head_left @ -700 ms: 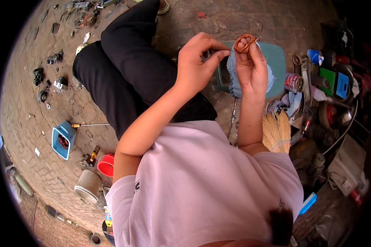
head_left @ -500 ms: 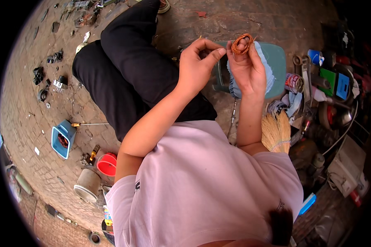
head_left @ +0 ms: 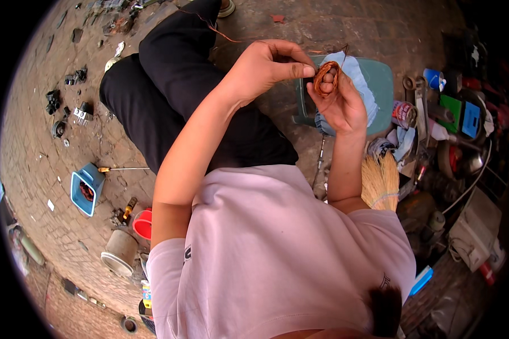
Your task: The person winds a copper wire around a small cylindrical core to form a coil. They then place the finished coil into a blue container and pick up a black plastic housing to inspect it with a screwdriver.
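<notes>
A small coil of copper wire (head_left: 319, 85) is looped around the fingers of my right hand (head_left: 348, 110), which holds it up above the stool. My left hand (head_left: 260, 70) pinches at the coil's left edge with thumb and forefinger together. The strand between those fingertips is too fine to make out. A loose length of reddish wire (head_left: 223, 35) trails in the air past my left hand, over the black trousers. Behind the right hand lies a pale blue cloth (head_left: 363, 85) on a teal stool (head_left: 383, 85).
Right of the stool stand a straw broom (head_left: 379, 178), a tin can (head_left: 404, 114) and cluttered tools. On the paved floor at left are a blue container (head_left: 96, 176) with reddish wire inside, a screwdriver (head_left: 121, 169), a red bucket (head_left: 143, 224) and a pale bucket (head_left: 120, 248).
My left hand has come up against the coil, its elbow swinging left. The right hand has turned and lowered the coil slightly. A loose wire now shows above the trousers.
</notes>
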### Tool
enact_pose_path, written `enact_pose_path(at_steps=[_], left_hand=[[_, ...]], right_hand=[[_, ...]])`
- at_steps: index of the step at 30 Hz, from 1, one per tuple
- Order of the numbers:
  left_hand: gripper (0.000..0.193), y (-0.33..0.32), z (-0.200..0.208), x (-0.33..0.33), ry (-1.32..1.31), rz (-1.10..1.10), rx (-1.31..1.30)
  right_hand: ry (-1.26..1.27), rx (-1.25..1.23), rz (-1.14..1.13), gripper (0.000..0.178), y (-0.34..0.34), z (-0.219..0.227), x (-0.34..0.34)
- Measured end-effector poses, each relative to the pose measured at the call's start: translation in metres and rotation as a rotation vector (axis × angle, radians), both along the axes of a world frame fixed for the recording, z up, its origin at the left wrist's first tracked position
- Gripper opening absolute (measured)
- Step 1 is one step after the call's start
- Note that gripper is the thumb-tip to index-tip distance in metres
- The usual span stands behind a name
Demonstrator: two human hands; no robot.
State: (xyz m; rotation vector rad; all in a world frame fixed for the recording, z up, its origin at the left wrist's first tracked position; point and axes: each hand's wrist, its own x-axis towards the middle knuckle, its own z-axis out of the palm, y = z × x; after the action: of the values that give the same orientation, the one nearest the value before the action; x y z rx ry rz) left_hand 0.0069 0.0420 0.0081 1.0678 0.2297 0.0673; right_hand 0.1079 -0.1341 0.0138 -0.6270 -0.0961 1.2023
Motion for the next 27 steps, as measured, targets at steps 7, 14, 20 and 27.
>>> enact_pose_path(at_steps=[7,14,20,27], left_hand=[[0.013,-0.005,-0.018,0.006,-0.037,-0.052,-0.284],[0.018,-0.009,-0.021,0.01,-0.264,-0.169,-0.376],[0.032,-0.004,-0.013,0.012,-0.38,-0.276,-0.322],[0.054,0.004,-0.016,0.017,-0.295,-0.597,-0.339]], right_hand=[[0.018,0.084,0.008,0.022,0.0,-0.005,-0.005],[0.193,0.195,0.085,0.031,-0.001,-0.004,-0.012],[0.266,0.259,0.157,0.033,-0.004,-0.011,-0.019],[0.208,0.178,0.293,0.025,-0.001,-0.004,-0.023]])
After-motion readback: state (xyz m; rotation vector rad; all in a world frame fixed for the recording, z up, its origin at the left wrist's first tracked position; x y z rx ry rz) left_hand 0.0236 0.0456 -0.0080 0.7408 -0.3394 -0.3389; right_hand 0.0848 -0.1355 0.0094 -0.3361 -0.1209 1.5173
